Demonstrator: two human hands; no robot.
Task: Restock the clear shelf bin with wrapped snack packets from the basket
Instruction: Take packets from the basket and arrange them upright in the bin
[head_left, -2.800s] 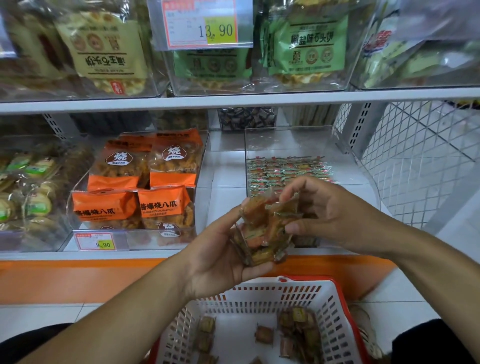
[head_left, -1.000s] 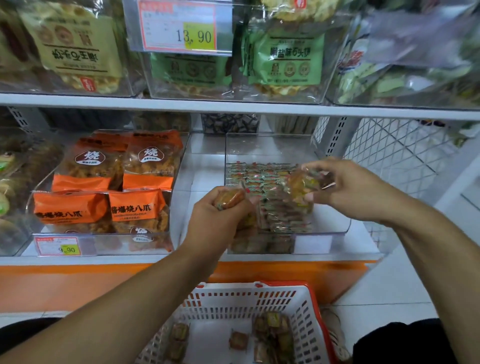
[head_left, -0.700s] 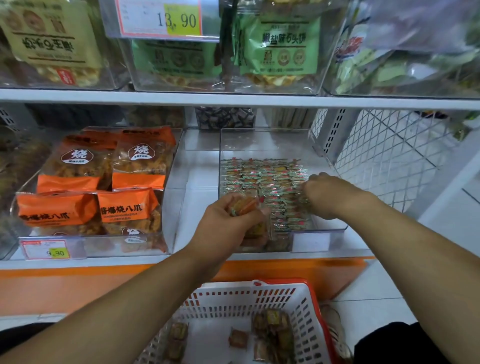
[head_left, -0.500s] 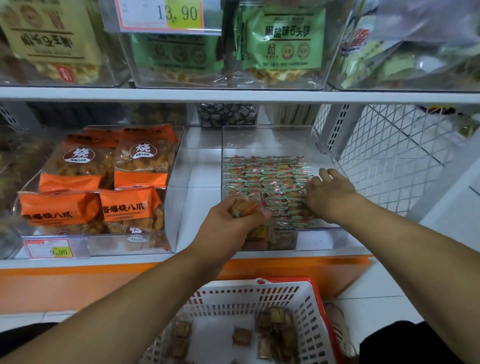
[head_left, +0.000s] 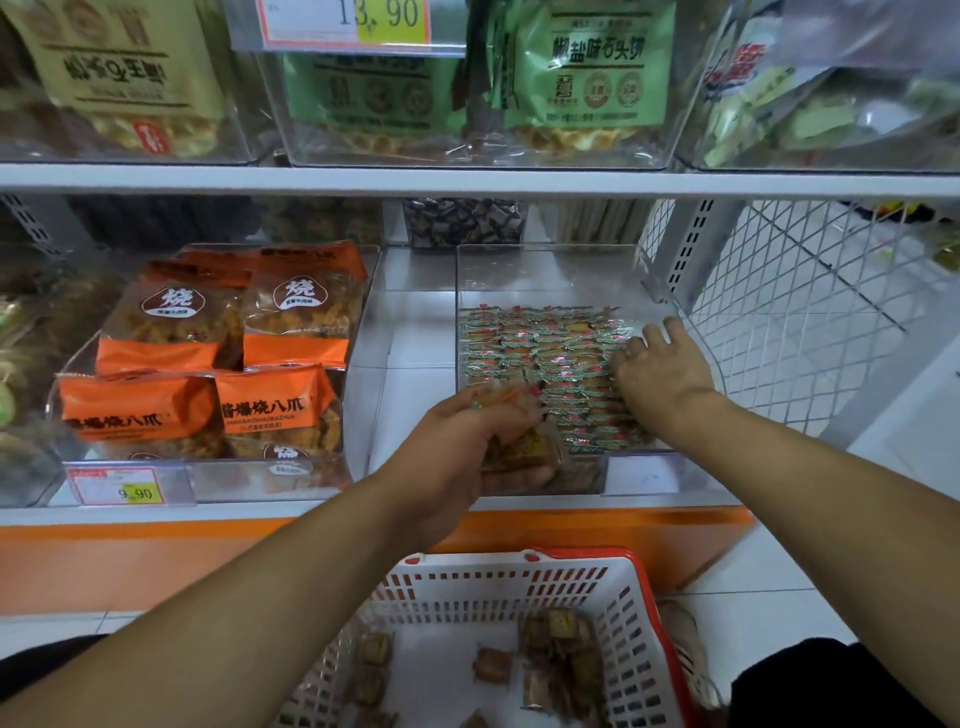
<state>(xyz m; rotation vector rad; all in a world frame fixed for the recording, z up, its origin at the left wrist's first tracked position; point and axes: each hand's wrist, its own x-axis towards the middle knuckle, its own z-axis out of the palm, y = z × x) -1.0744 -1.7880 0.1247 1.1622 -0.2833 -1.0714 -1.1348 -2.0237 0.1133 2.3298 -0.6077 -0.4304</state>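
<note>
Now, line by line:
Left hand (head_left: 457, 457): curled round a clump of small clear-wrapped brown snack packets (head_left: 519, 441), held at the front left corner of the bin.
Right hand (head_left: 660, 379): fingers straight and spread, palm down, pressing on the packet rows inside the bin, toward its right side; holding nothing.
Clear plastic shelf bin (head_left: 545, 275): on the middle shelf, right of centre, open at the top, back part bare.
Rows of green-and-red wrapped packets (head_left: 540, 358): laid flat in tidy lines across the bin floor, front to middle.
White slotted plastic basket with red rim (head_left: 519, 587): below the shelf, between the forearms; several loose brown packets (head_left: 561, 660) lying on its bottom, mostly to the right.
Orange snack bags (head_left: 234, 358): stacked in the neighbouring clear bin to the left, well apart from both hands.
White-and-yellow price tag reading 9.90 (head_left: 122, 488): on the front of that left bin.
Green snack bags (head_left: 587, 78): in a clear bin on the upper shelf.
</note>
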